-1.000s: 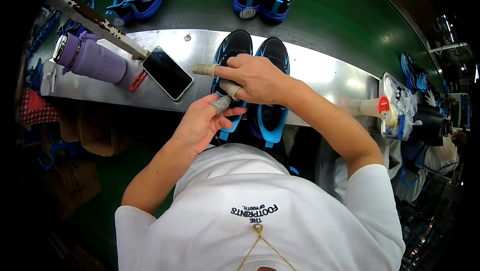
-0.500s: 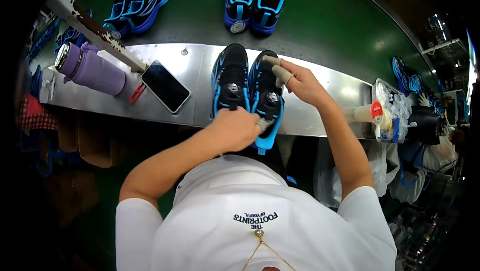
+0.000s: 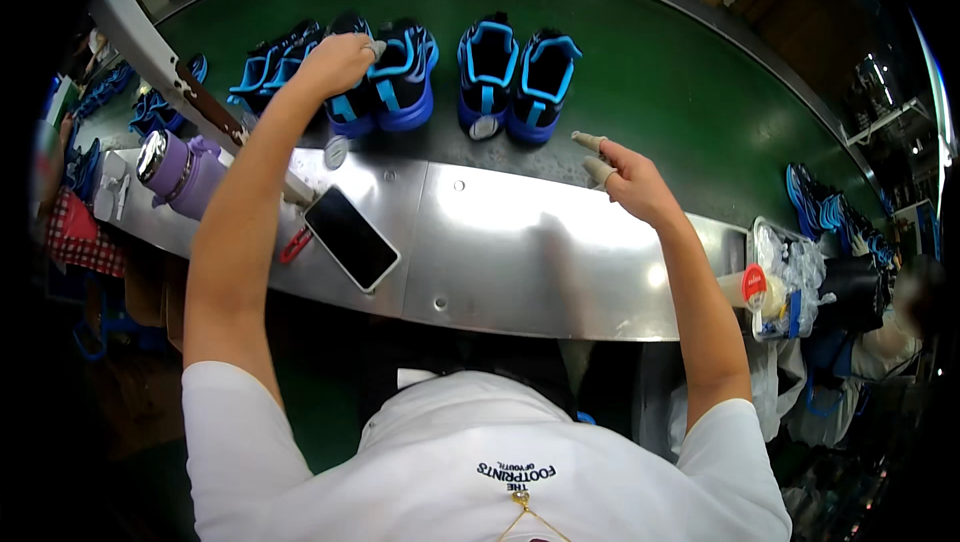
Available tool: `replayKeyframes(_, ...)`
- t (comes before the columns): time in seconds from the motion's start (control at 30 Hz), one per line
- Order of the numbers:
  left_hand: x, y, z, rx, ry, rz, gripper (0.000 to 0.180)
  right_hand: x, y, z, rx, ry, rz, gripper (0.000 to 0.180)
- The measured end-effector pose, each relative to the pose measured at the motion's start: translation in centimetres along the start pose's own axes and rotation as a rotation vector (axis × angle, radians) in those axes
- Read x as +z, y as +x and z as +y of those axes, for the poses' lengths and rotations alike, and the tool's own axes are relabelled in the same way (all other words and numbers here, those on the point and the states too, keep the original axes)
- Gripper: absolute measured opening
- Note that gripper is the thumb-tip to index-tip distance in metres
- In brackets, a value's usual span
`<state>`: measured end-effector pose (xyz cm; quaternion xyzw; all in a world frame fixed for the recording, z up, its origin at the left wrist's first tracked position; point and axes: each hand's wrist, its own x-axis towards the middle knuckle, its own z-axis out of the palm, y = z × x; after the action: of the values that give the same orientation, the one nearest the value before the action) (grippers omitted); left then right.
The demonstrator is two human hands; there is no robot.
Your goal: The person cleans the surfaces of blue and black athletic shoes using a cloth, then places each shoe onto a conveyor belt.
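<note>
My left hand [image 3: 340, 64] is stretched to the far left, its fingers closed at the top of a black and blue sneaker [image 3: 349, 112]. Tight beside that shoe stands its matching sneaker [image 3: 405, 92], heel toward me. My right hand [image 3: 632, 182] hovers over the far edge of the metal ledge, holding nothing, with its fingers apart and pale covers on some fingertips. Nearest to it is another sneaker pair [image 3: 540, 92], upright on the green surface [image 3: 650, 72]. A further pair [image 3: 262, 72] sits partly behind my left forearm.
On the metal ledge [image 3: 500, 272] lie a phone [image 3: 352, 239] and a red-handled tool [image 3: 296, 244]. A purple bottle [image 3: 190, 177] stands by a chipped white post [image 3: 160, 37]. To the right are a cup [image 3: 743, 287], a tray [image 3: 765, 242] of plastic bags and more sneakers [image 3: 825, 202].
The sneaker pair in front of me has gone from the ledge to the green surface at the left, with my left hand. My right hand has come off the shoe. The view has shifted.
</note>
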<state>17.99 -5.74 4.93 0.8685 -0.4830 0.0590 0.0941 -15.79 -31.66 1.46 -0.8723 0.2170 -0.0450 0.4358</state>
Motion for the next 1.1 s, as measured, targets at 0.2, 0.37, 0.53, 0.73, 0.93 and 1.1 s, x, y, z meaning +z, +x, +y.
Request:
replayKeyframes(0.2,3.4,3.2,9.8,0.090,-0.437,0.066,0.037,1.0,6.5,-3.4,-0.031,-0.342,0.030,0.060)
replayKeyframes(0.37,12.7,4.1,11.5,0.092,-0.477,0.209,0.033,5.1,11.7,1.3,-0.020,-0.389,0.215,0.050)
replayKeyframes(0.53,3.6,-2.8,12.7,0.088,-0.728,-0.113,0.023,1.6,3.6,-4.5,-0.023,-0.264,-0.070,0.039)
replayKeyframes(0.73,1.2,-18.1,15.5,0.207,-0.799,-0.284,0.016,4.5,-10.6,-4.3,-0.220,-0.172,-0.274,0.028)
replayKeyframes(0.93,0.5,-21.9,16.2,-0.056,-0.855,-0.024,0.031,2.7,-13.5,-6.5,-0.296,-0.254,-0.208,0.043)
replayKeyframes(1.1,2.1,-17.6,17.3,0.083,-0.462,0.295,0.047,3.6,-9.2,-6.2,-0.571,-0.609,0.300,0.074)
